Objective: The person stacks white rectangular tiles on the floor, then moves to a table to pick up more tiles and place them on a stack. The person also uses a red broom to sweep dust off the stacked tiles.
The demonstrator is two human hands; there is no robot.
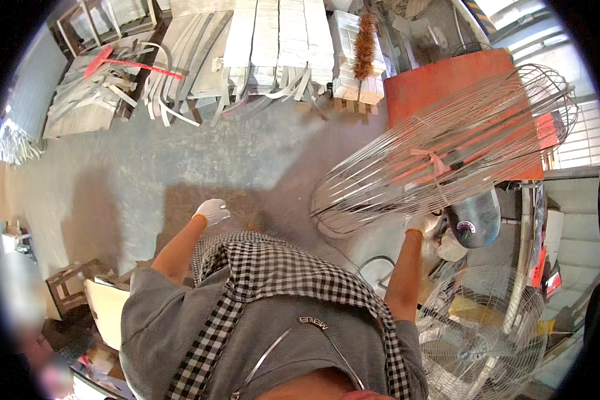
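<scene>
My left hand [213, 211], in a white glove with an orange cuff, hangs over the floor at the left of my apron. Its fingers look loosely curled, and nothing shows in them. On the right, my gloved right hand [421, 223] is at the lower edge of a long bundle of thin metal wires [373, 177]. Its fingers are partly hidden, so their hold cannot be made out. A pink-red strip [433, 162] is tied around the bundle's middle. Close to that hand is a dark, rounded machine part [477, 217] with a small round label.
An orange-red panel [453, 87] stands behind the wires. A large wire-guard fan [477, 347] is at lower right. Stacked white sheets [280, 37] with loose straps lie along the far side, beside a red T-shaped tool [130, 63]. A wooden frame [73, 287] sits at left.
</scene>
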